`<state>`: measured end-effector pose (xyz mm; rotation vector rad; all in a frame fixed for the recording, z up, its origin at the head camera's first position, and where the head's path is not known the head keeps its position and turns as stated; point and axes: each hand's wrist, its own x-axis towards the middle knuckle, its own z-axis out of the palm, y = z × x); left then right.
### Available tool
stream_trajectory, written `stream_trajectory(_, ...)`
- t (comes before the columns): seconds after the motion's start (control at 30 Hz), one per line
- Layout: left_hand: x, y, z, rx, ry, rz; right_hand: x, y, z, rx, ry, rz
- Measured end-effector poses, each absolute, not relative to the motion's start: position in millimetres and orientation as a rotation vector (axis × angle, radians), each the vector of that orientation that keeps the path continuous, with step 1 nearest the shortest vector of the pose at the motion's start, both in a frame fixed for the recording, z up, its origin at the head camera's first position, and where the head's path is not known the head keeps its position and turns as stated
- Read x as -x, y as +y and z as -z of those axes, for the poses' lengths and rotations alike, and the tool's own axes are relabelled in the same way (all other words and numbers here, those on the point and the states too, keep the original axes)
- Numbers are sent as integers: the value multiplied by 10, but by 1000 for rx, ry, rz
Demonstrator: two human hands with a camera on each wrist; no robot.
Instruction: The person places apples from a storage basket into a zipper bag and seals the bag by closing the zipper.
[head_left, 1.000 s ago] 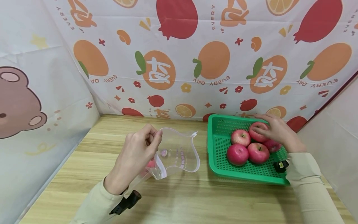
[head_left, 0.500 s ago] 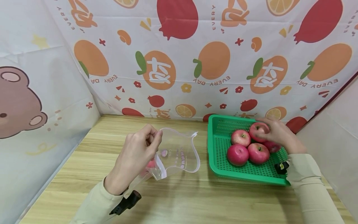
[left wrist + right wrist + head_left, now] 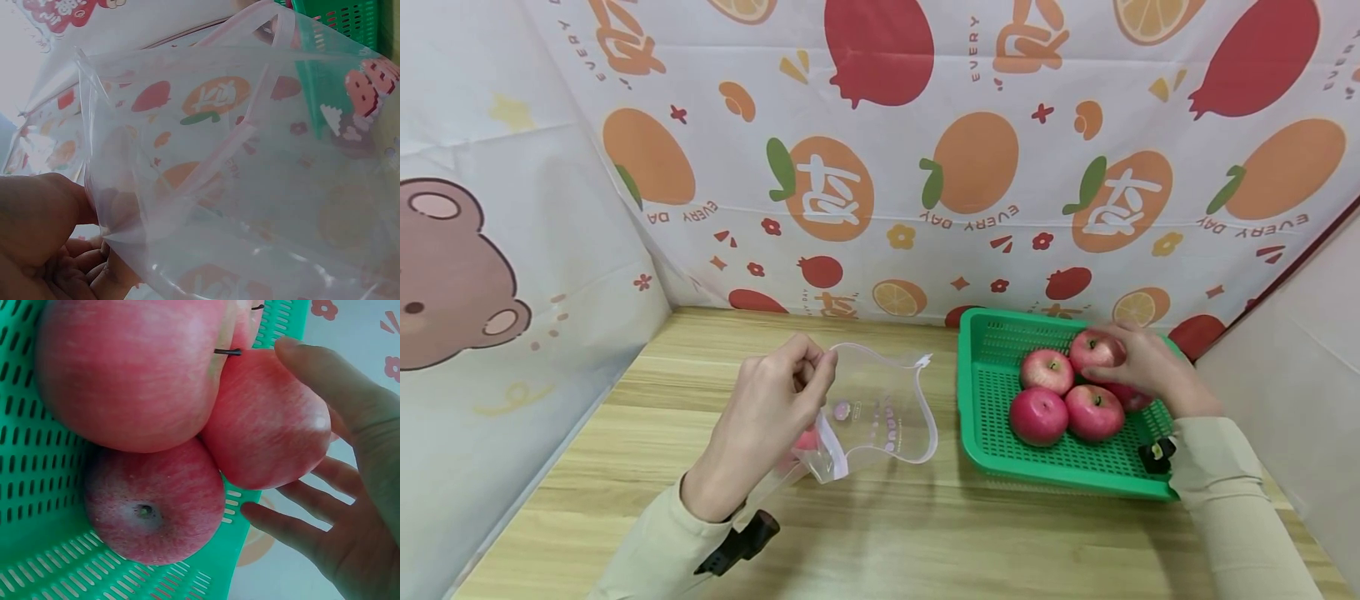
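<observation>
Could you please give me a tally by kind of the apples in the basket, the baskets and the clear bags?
Apples in the basket: 5
Green basket: 1
Clear bag: 1
Total: 7

The red thing showing by the bag is too hidden to identify, so it is left out.

Cloth-lined booth (image 3: 572, 208): fruit-print backdrop (image 3: 910, 175), wood-grain table (image 3: 925, 542).

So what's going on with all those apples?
A person is using both hands. The left hand pinches the edge of a clear bag with its mouth open; something red shows at the bag's lower end. The right hand is spread around an apple, which sits in the green basket with other apples.
</observation>
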<state>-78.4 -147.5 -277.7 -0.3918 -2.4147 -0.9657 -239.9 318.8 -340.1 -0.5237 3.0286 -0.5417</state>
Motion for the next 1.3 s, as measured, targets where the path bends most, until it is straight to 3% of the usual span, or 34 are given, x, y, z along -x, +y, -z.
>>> stream_trajectory(1.3, 786, -1455, 2771, 390, -2425, 976, 2317, 3164, 3429, 586, 3160, 558)
